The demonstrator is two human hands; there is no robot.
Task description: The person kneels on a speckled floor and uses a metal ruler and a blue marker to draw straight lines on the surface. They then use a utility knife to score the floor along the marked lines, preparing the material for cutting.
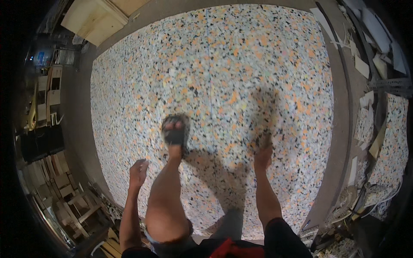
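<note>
A large speckled foam sheet (215,64) in white, orange and black lies flat, with a thin straight line running up its middle. My left foot in a black sandal (174,131) rests on it, the bare leg angled up from below. My left hand (138,172) hangs beside that leg, fingers loosely apart with nothing visible in them. Over the right part of the sheet, my right hand (263,157) is smeared by motion; a dark blur at its fingertips is too unclear to tell from shadow.
Plywood boards (92,19) lie at the upper left. Stacked wood offcuts (60,180) and dark clutter line the left side. Along the right edge are white scraps (361,64), speckled foam offcuts (387,150) and a long dark strip on the grey floor (77,107).
</note>
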